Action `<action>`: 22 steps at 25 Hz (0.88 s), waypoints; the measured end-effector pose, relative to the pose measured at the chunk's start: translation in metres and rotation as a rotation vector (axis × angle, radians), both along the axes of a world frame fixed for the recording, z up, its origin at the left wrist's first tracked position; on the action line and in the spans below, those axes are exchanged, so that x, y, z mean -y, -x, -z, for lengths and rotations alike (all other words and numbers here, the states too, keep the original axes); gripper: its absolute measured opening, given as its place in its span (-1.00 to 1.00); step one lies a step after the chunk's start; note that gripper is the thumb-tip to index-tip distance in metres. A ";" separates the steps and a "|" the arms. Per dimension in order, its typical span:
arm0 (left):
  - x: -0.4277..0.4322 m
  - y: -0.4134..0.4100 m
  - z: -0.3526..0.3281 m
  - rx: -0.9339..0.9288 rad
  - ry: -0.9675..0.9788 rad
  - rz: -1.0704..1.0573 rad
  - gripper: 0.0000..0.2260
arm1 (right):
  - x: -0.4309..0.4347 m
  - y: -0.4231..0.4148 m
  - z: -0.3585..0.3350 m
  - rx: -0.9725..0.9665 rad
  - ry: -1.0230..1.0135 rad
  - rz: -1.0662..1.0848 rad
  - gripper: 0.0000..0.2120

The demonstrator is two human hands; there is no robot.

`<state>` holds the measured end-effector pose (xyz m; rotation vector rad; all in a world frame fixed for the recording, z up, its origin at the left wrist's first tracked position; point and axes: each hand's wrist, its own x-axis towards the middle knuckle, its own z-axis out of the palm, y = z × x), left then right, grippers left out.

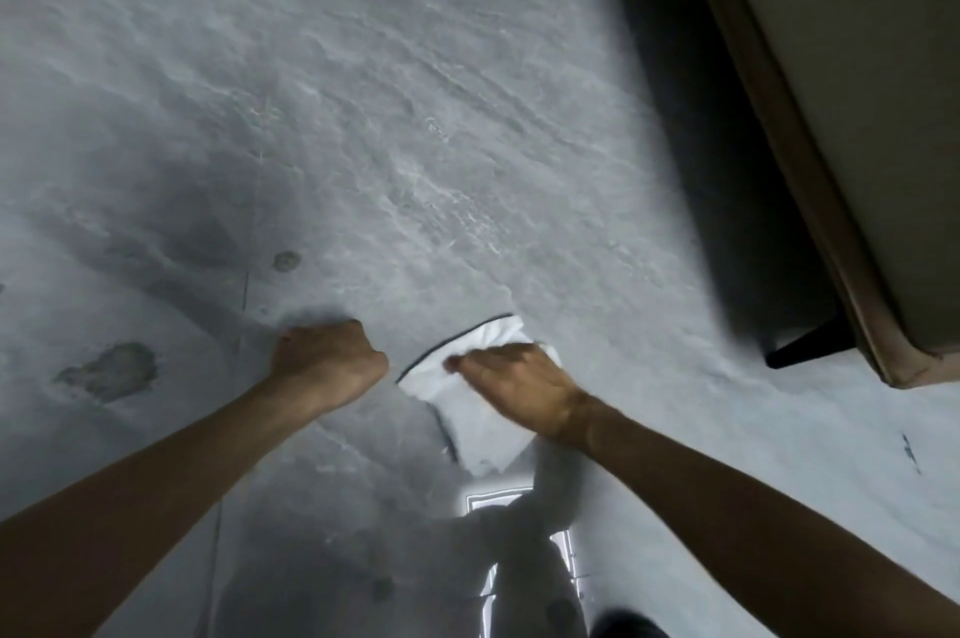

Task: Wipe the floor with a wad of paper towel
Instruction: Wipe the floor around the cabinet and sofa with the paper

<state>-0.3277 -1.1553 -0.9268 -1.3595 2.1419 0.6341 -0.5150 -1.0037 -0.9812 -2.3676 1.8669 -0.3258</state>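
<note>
A white wad of paper towel (480, 422) lies on the glossy grey floor (363, 118) near the lower middle of the view. My right hand (519, 385) presses flat on top of the towel, fingers pointing left, covering its middle. My left hand (324, 362) is closed in a fist with nothing in it, knuckles resting on the floor just left of the towel, a small gap between them. The frame is motion-blurred around the towel.
A beige sofa or upholstered seat (857, 118) with dark legs (802, 344) stands at the right, casting a shadow on the floor. Darker blotches (111, 370) mark the floor at the left. A bright reflection (498, 502) shows near the bottom.
</note>
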 end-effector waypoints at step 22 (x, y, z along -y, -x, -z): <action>0.084 -0.187 -0.034 -0.430 0.132 -0.340 -0.95 | 0.133 -0.047 0.002 0.041 -0.065 0.617 -0.78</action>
